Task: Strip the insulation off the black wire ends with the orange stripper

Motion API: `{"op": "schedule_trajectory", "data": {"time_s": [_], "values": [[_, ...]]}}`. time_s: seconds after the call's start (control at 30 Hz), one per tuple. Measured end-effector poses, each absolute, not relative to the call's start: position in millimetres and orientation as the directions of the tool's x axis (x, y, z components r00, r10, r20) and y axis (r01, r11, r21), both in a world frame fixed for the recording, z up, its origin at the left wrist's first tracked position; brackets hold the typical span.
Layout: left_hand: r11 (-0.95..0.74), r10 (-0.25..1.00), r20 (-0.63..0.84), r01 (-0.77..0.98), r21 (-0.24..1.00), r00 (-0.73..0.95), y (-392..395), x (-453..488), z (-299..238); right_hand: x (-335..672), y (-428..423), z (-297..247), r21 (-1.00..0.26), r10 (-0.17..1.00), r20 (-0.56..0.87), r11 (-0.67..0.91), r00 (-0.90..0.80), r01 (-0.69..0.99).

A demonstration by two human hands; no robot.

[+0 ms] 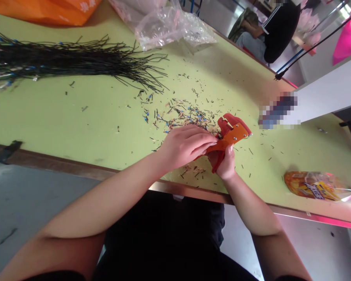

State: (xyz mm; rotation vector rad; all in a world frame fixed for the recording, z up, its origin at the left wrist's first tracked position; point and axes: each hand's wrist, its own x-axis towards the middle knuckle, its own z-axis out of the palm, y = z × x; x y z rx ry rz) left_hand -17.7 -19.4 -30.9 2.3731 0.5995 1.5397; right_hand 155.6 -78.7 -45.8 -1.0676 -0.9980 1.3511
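Over on the pale green tabletop [76, 121], a long sheaf of black wires [76, 60] tipped with blue is lying out to the left, while the action is happening at the near edge, right beside a scatter of clipped wire scraps [187, 115]. The person is holding an orange-red wire stripper [232, 132] just above the tabletop, the left hand [185, 147] clenching over its body and the right hand [226, 166] curling firmly around its handles. Whether a wire is seated in the tool, the hands are hiding.
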Motion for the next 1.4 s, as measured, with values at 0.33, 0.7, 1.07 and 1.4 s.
{"op": "schedule_trajectory", "data": {"time_s": [0.33, 0.7, 1.07, 1.4], "values": [[-0.858, 0.514, 0.772, 0.217, 0.466, 0.373, -21.3, -17.5, -30.2, 156.3, -80.7, -46.1, -0.979, 0.995, -0.099, -0.099, -0.009, -0.176], [-0.852, 0.524, 0.78, 0.195, 0.486, 0.342, -22.0, -16.1, -29.5, 154.0, -81.7, -41.4, -0.991, 0.995, -0.101, -0.101, -0.006, -0.087], [-0.859, 0.511, 0.791, 0.195, 0.473, 0.337, -22.2, -15.4, -30.2, 152.6, -80.2, -45.9, -0.99, 0.997, -0.069, -0.072, -0.028, -0.124], [-0.793, 0.605, 0.743, 0.129, 0.596, 0.285, -22.9, -16.1, -26.9, 152.3, -75.3, -37.9, -0.941, 0.992, 0.001, -0.04, -0.122, -0.335]]}}
